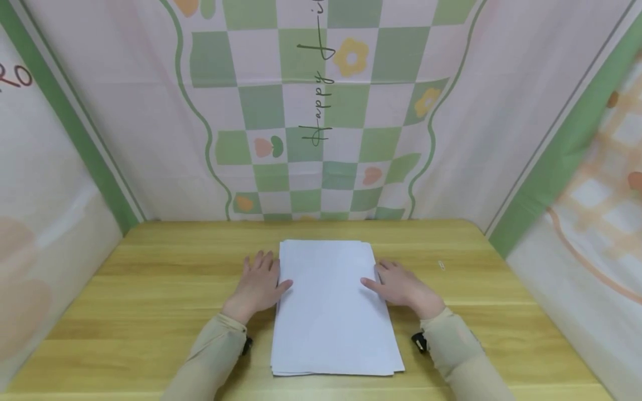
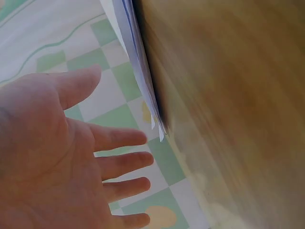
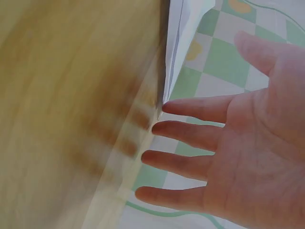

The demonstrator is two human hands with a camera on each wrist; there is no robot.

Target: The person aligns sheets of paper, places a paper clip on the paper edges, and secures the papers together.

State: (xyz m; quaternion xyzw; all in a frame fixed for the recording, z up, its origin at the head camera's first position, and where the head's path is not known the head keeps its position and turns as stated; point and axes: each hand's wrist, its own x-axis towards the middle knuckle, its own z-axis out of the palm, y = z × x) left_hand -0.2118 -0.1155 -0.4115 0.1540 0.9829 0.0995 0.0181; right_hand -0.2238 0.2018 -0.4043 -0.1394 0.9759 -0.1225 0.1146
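Observation:
A stack of white paper (image 1: 331, 317) lies on the wooden table in front of me, its sheets slightly uneven at the corners. My left hand (image 1: 258, 287) is at the stack's left edge, thumb over the top sheet. At the right edge is my right hand (image 1: 401, 285), its thumb also over the paper. In the left wrist view, the fingers of the left hand (image 2: 62, 157) are spread and straight, apart from the paper's side (image 2: 138, 62). The right wrist view shows the right hand (image 3: 228, 143) with straight fingers, the index fingertip at the paper's edge (image 3: 176, 47).
A small white paper clip (image 1: 441, 265) lies on the wooden table (image 1: 165, 278), right of the stack. Behind the table hangs a green-and-white checkered cloth (image 1: 321, 111). Patterned cloths also hang on both sides. Black devices (image 1: 419, 342) sit under the wrists.

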